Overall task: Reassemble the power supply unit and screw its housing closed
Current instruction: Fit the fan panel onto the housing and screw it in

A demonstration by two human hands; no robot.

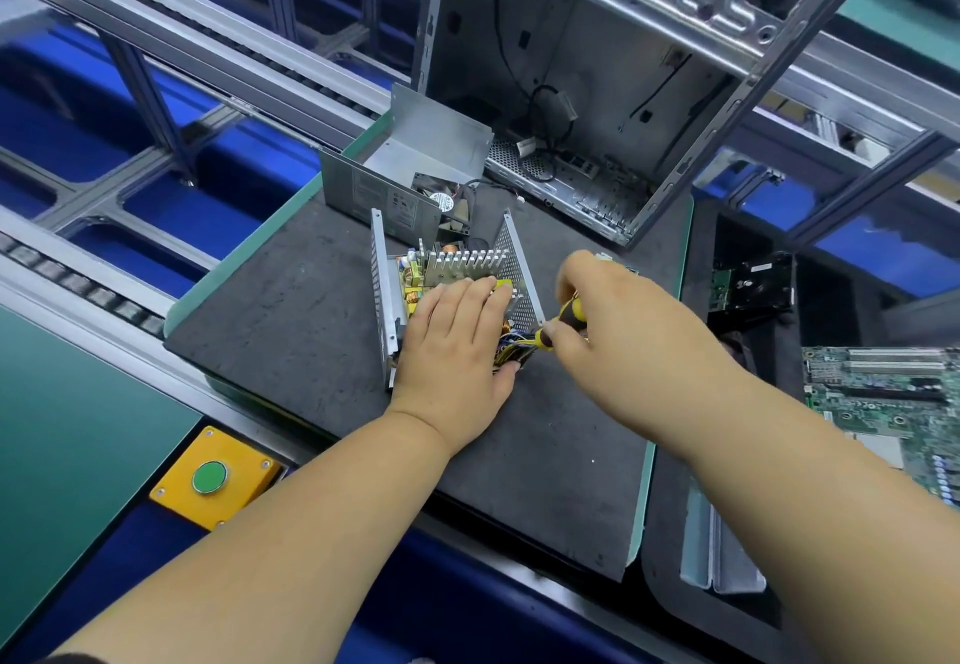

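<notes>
1. Power supply base (387,294) lay open in the middle of the dark foam mat (291,300), with its circuit board and the finned heatsink (462,263) exposed between a solid left wall and a perforated right wall (519,279).
2. The left hand (452,346) rested flat on the board, fingers straight and together, with the fingertips reaching the heatsink.
3. The right hand (613,320) gripped a screwdriver with a yellow and black handle (563,320), just beside the near end of the perforated wall; the tip was hidden, so I cannot tell what it touched.
4. A bundle of coloured wires (511,349) came out of the near right corner of the base, between the two hands.
5. The housing cover (415,164), with the fan (441,201) inside it, stood just behind the base on the far side of the mat.
6. An empty computer case (597,92) stood behind, to the right.
7. A motherboard (893,403) lay at the right edge, and a hard drive (753,284) lay farther than it.
8. A yellow box with a green button (210,476) sat at the near left.
</notes>
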